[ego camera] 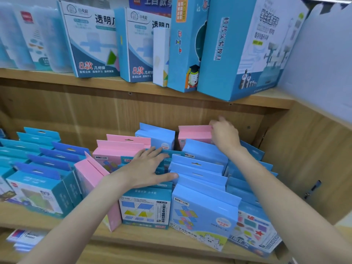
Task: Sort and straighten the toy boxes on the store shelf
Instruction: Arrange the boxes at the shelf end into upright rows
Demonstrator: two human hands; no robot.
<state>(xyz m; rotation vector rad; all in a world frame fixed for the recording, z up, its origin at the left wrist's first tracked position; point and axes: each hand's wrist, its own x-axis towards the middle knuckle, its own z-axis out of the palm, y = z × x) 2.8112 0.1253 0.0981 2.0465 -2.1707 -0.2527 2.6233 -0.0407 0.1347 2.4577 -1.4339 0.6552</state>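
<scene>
We're mid-sort on the lower shelf (171,237), w/ rows of hanging-tab toy boxes standing front to back. Far left of both hands, the teal rows (38,161) look fairly lined up. Just left of the left hand (146,168), a pink box (95,180) leans askew at the front, w/ more pink ones (122,147) behind it. The left hand lies flat, fingers straight and spread, pressing on the tops of a teal row (145,208); its thumb touches the blue row (200,174) right beside it. That hand holds nothing, just steadies.

Between the hands, the blue row runs back toward the right hand (224,135). The right hand reaches deep, fingers curled over the top edge of the rear pink box (194,133), apparently gripping it; the thumb side is hidden, so we're not 100% sure of the pinch.

Our read: the step is pulling that stray pink out from behind the blues. Next move prob. needs a lift straight up to clear the blue tabs in front, then carry it left past the left hand to the pink group, while the left keeps the rows from toppling. The leaning front pink also needs squaring.
</scene>
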